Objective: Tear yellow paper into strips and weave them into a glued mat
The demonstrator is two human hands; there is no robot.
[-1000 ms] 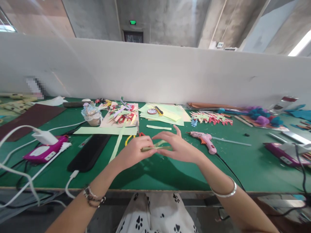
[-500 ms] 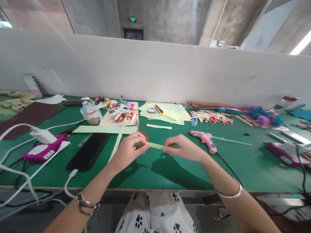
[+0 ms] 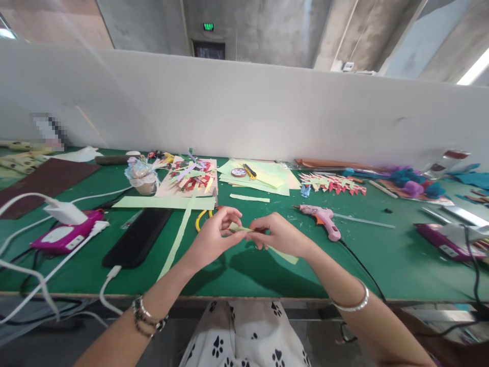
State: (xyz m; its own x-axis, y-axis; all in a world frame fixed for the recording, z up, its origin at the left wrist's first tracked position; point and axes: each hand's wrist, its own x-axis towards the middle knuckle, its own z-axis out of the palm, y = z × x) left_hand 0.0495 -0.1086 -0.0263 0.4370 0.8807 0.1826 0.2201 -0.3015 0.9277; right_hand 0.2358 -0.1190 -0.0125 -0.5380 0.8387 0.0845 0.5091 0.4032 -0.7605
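Observation:
Between my two hands, above the green table, is a pale green paper strip (image 3: 286,256). My left hand (image 3: 218,235) pinches one part of it between thumb and fingers. Close beside it, my right hand (image 3: 277,234) is closed on the same strip, whose free end sticks out below that palm. Behind my left hand lie scissors (image 3: 199,220) with yellow-and-red handles, partly hidden. A long pale green strip (image 3: 179,239) runs along the table left of my left hand, and a short strip (image 3: 249,198) lies beyond both hands.
A pink glue gun (image 3: 323,220) with its cord rests on the right. To the left are a black phone (image 3: 137,238) and a purple power strip (image 3: 69,233) with white cables. Paper sheets (image 3: 263,176), cut scraps (image 3: 194,173) and red-and-green paper pieces (image 3: 332,184) lie toward the partition.
My hands have come closer together, the right moving left. The stretch of strip between them is shorter, and its end now shows below my right hand. More of the scissors' handles is visible.

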